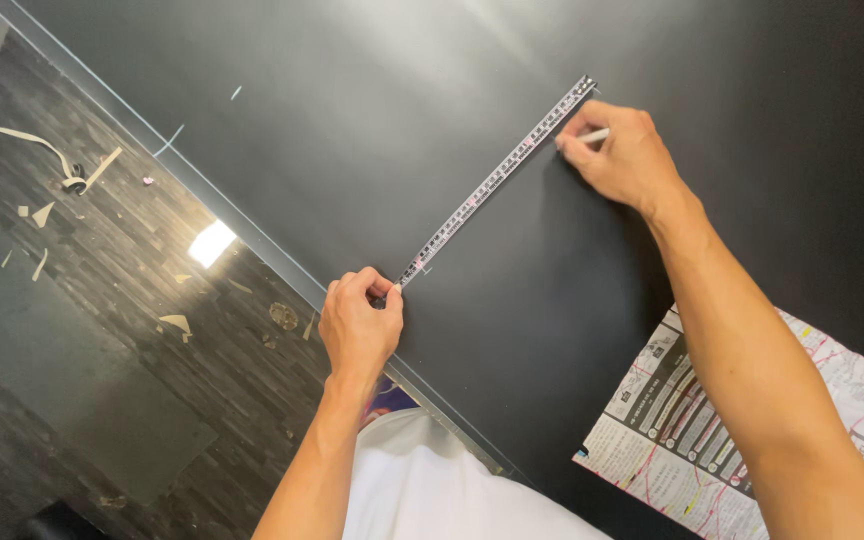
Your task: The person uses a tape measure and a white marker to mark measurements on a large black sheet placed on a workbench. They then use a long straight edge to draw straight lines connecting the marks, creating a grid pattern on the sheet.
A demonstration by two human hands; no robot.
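At far left, a dark wood-grain floor (102, 330) lies below the table edge, strewn with pale paper scraps (42, 213) and one long curled paper strip (22, 135). Rightward, the glass table edge (192, 185) runs diagonally, bounding a large black sheet (372, 130) that covers the tabletop. Near the lower middle, the left hand (360, 322) is closed, thumb and fingers pinching the near end of a measuring tape (497, 180) at the table edge. From that pinch the tape stretches taut and flat across the black sheet, up and to the right. At its far end, the right hand (624, 155) is curled around a white pen (593, 136), tip just beside the tape. At lower right, a printed newspaper (692, 440) lies on the sheet, partly under the right forearm.
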